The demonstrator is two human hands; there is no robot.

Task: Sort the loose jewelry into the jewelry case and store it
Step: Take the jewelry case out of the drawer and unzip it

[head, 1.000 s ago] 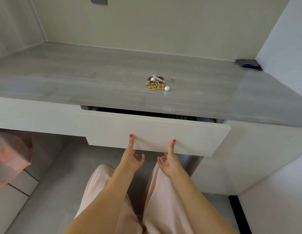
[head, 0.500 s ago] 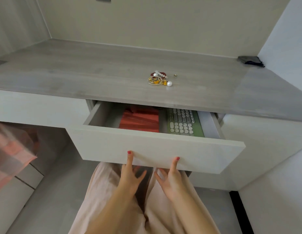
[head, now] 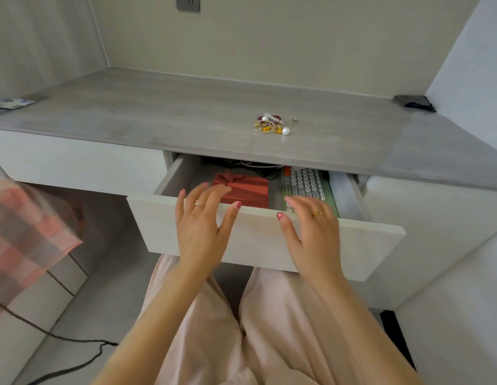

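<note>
The red jewelry case (head: 243,190) is lying flat inside the open drawer (head: 258,234), left of centre, with its long axis running left to right and its bow at the far left corner. A green keyboard (head: 307,183) with round keys is lying just beside it on the right, its long axis running near to far, and dark cables are showing behind both at the far end of the drawer. The loose jewelry (head: 271,124) is sitting in a small heap on the grey table (head: 158,120), right of centre and well back from the near edge, with one tiny piece lying apart just to its right; bare table top is stretching wide on both sides of it.

The left hand (head: 200,223) is hovering over the drawer's front panel with its grip apart, fingers spread and reaching over the near left part of the case; contact cannot be told. The right hand (head: 311,226) is hovering likewise, grip apart and holding nothing, its fingertips over the near end of the keyboard. Half a second ago both hands were under the lower edge of the drawer front, pulling; now they are above it, and the drawer is standing further out.

A dark pouch (head: 414,102) is lying in the far right corner of the table.
</note>
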